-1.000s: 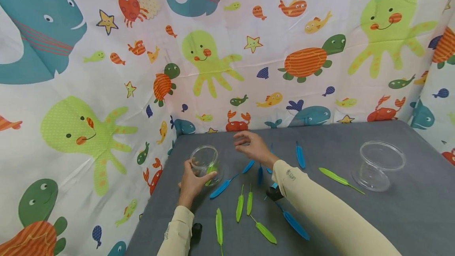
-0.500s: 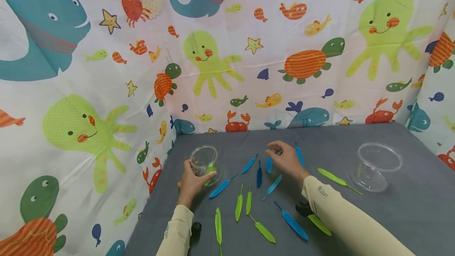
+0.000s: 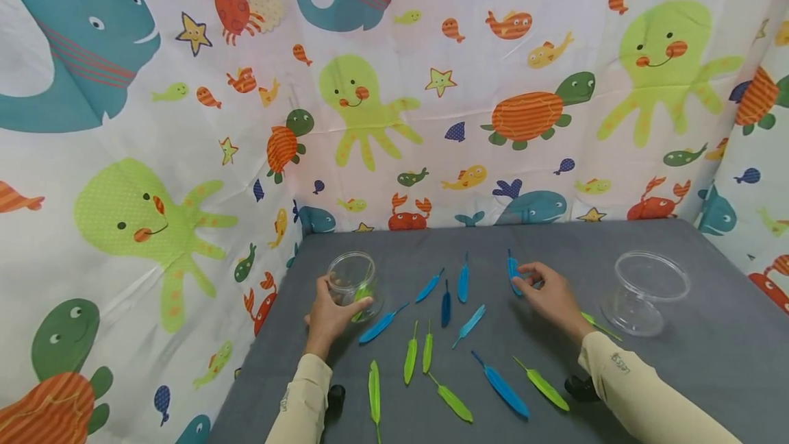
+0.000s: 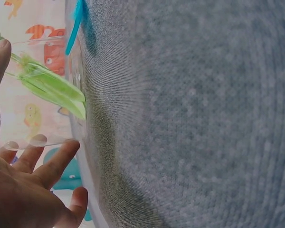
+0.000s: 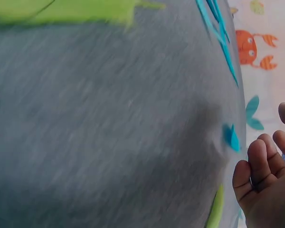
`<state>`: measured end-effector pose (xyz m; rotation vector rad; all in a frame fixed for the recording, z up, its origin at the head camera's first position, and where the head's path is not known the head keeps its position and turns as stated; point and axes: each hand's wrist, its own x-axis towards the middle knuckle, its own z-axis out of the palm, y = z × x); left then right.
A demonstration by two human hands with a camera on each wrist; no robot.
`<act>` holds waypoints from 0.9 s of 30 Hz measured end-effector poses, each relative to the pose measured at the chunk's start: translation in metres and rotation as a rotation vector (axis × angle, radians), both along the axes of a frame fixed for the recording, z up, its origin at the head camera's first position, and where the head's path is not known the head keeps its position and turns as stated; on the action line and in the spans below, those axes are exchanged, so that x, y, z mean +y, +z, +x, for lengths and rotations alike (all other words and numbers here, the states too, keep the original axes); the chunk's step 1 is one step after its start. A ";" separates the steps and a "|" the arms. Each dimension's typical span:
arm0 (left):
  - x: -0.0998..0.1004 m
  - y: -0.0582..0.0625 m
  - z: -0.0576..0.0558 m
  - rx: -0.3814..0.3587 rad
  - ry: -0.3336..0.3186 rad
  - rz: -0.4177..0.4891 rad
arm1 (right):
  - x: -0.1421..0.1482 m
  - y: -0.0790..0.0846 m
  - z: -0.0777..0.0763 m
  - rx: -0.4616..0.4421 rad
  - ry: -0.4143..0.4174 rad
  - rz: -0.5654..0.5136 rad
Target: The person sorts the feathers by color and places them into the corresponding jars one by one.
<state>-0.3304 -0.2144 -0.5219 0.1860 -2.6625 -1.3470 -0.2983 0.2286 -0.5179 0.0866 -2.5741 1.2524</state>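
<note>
My left hand (image 3: pixel 331 317) grips a clear plastic jar (image 3: pixel 350 278) on the left of the table, thumb on one side and fingers on the other. Green feathers (image 4: pixel 52 88) lean inside the jar in the left wrist view. My right hand (image 3: pixel 551 299) hovers at a blue feather (image 3: pixel 513 267) lying toward the back, its fingertips over that feather's edge in the head view. In the right wrist view the fingers (image 5: pixel 257 159) are loosely bent, thumb apart, with nothing seen between them; a blue tip (image 5: pixel 234 138) shows on the cloth beyond.
Several blue feathers (image 3: pixel 464 282) and green feathers (image 3: pixel 454 399) lie scattered over the grey tabletop (image 3: pixel 709 375). A second clear jar (image 3: pixel 635 314) stands at the right, with a green feather (image 3: pixel 599 325) beside it. A patterned curtain (image 3: pixel 431 122) borders the table's back and sides.
My right hand has moved rightward from above the middle blue feathers to the blue feather farther right, and lowered. The left hand stays on the jar.
</note>
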 end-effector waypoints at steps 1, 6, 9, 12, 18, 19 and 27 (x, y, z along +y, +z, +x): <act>0.000 0.000 0.000 -0.001 0.001 0.000 | 0.003 -0.001 0.002 -0.001 -0.008 0.002; 0.000 0.000 0.002 0.010 0.003 -0.013 | 0.017 -0.005 0.006 0.025 -0.044 0.031; 0.000 0.000 0.003 0.016 0.003 -0.019 | 0.022 -0.006 0.009 0.035 -0.053 0.055; 0.001 0.000 0.002 0.012 0.005 -0.022 | 0.027 -0.007 0.013 0.030 -0.054 0.073; 0.001 0.001 0.001 0.012 0.004 -0.022 | 0.035 -0.009 0.022 -0.002 -0.059 0.098; 0.001 0.001 0.000 0.010 0.003 -0.021 | 0.036 -0.009 0.023 -0.008 -0.061 0.105; 0.001 0.001 0.000 -0.004 0.008 -0.016 | 0.049 -0.008 0.032 -0.070 -0.084 0.184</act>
